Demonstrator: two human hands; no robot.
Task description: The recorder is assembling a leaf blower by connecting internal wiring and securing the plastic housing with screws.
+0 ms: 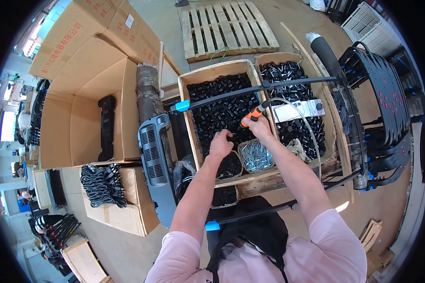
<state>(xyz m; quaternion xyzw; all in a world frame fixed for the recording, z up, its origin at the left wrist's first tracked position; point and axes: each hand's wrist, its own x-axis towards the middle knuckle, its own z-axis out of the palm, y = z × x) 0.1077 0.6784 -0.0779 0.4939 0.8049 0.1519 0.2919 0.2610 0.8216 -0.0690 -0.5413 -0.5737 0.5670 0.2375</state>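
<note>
My right hand (259,126) was wrapped around an orange-and-black power screwdriver (251,114), held over the wooden crate (190,80) of small black plastic caps (219,101). My left hand (220,144) was curled, fingertips pinched at something too small to make out, just beside the tool's tip. A small basket of shiny metal screws (256,155) sat just below both hands. A long, thin black bar (250,89) with a blue end crossed the crate. A grey ribbed plastic panel (155,160) leaned to the left.
</note>
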